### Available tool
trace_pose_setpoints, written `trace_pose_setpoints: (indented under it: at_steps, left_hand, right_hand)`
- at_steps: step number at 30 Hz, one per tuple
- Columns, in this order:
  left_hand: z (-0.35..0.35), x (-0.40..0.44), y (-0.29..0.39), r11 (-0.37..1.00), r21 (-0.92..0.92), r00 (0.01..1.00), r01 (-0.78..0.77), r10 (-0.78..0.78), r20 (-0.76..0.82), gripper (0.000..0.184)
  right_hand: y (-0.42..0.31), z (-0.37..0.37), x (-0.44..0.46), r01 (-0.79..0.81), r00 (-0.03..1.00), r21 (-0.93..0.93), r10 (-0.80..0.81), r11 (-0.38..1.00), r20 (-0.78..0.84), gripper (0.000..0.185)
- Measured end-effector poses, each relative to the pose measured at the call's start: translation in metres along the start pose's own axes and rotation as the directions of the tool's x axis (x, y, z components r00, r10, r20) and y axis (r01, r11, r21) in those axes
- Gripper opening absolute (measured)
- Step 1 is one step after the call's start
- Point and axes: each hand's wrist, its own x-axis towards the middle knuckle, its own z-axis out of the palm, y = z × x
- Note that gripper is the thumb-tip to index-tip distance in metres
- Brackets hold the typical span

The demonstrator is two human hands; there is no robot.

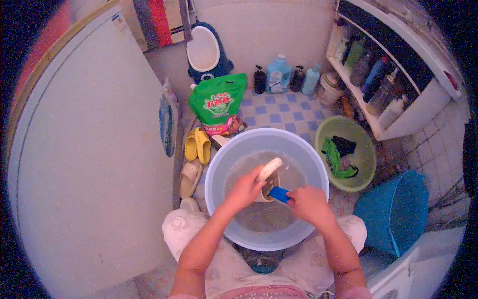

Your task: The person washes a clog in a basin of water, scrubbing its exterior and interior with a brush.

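Observation:
My left hand (244, 188) is closed on a pale shoe (269, 169), held tilted over a large bluish-white basin (215, 192). The shoe's brown inner side faces my right hand. In my right hand (309, 203) is a blue brush (280, 194), gripped at its near end, its far end touching the shoe's brown part. Its bristles are hidden. Cloudy water (264, 219) lies in the basin under both hands. The basin stands between my knees.
A green detergent pouch (217, 104) stands behind the basin. Yellow clogs (197, 145) and a beige clog (190, 178) lie left. A green basin (366, 174) with clothes (338, 157), a blue bucket (393, 214) and a bottle shelf (358, 92) stand right. Several bottles line the wall.

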Motion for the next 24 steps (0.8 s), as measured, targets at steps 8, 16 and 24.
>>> trace_pose_setpoints:
  at_steps: [8, 16, 24]
  left_hand:
    - [0.004, -0.004, 0.008, 0.990, 0.094, 0.982, -0.106, 0.089, 0.166, 0.045]
    - [0.002, -0.002, 0.005, 0.989, 0.107, 0.975, -0.102, 0.078, 0.209, 0.043]
    - [-0.001, -0.004, -0.005, 0.999, 0.035, 0.993, -0.033, 0.028, 0.115, 0.042]
  right_hand:
    - [0.005, 0.058, 0.027, 0.002, 1.000, -0.021, -0.002, 1.000, 0.014, 0.016]
    - [-0.014, 0.052, 0.035, 0.052, 0.993, -0.058, -0.045, 0.997, 0.113, 0.017]
    - [-0.012, 0.003, 0.005, 0.003, 0.999, -0.010, -0.003, 1.000, 0.040, 0.015]
